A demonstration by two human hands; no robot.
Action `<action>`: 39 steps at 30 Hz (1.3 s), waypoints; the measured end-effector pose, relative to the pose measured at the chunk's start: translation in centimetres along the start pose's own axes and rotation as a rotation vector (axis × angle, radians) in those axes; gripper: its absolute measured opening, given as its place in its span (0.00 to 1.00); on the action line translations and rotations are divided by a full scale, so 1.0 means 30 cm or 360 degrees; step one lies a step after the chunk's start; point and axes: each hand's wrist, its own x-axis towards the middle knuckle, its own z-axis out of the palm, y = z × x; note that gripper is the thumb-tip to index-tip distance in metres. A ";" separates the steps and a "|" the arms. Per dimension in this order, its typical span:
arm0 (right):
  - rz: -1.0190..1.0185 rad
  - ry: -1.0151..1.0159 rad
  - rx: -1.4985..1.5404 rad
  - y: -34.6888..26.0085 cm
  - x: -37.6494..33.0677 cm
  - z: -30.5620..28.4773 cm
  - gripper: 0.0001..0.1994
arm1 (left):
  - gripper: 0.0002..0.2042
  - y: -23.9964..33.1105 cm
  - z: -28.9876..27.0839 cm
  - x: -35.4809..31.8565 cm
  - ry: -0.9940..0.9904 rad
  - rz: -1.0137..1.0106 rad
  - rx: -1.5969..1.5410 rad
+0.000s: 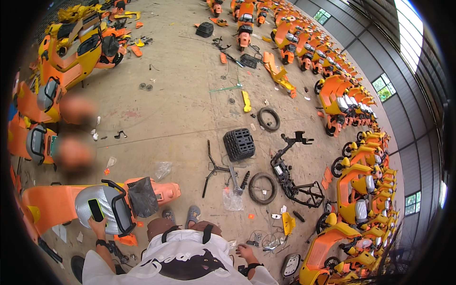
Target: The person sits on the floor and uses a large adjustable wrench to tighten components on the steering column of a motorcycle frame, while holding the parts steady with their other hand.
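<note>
Lower left of frame: left hand (98,227) fingers wrapped round a black phone (96,209) above the orange scooter (57,202); right hand (246,252) loosely spread, empty. Black frame (294,178) stripped; nearby scooter not yet dismantled.

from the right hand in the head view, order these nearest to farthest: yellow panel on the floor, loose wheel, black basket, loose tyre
1. Yellow panel, on the floor just up and to the right of the right hand.
2. Loose wheel, lying flat beside the bare black frame.
3. Black basket, further up the floor, mid-picture.
4. Loose tyre, farthest, beyond the basket.
</note>
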 end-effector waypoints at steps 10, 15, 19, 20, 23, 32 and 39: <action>-0.0033 0.0019 0.0103 -0.042 -0.145 0.103 0.18 | 0.39 0.072 -0.073 0.117 -0.0274 -0.0094 -0.0101; -0.0013 0.0009 0.0092 -0.017 -0.123 0.100 0.17 | 0.38 0.023 -0.018 0.164 -0.0169 -0.0086 -0.0293; -0.0012 -0.0010 0.0098 -0.028 -0.087 0.048 0.17 | 0.36 0.040 -0.049 0.188 -0.0259 -0.0260 -0.0458; -0.0012 -0.0009 0.0096 -0.031 -0.078 0.030 0.17 | 0.35 0.054 -0.056 0.185 -0.0255 -0.0249 -0.0429; 0.0014 0.0065 0.0180 -0.046 -0.046 -0.031 0.17 | 0.32 0.088 -0.057 0.182 -0.0276 -0.0211 -0.0334; -0.0057 0.0134 0.0226 -0.131 0.019 -0.093 0.18 | 0.31 0.041 -0.002 0.186 -0.0217 -0.0215 -0.0518; -0.0089 0.0055 0.0086 -0.140 -0.003 -0.009 0.18 | 0.31 0.109 -0.015 0.166 -0.0249 -0.0199 -0.0348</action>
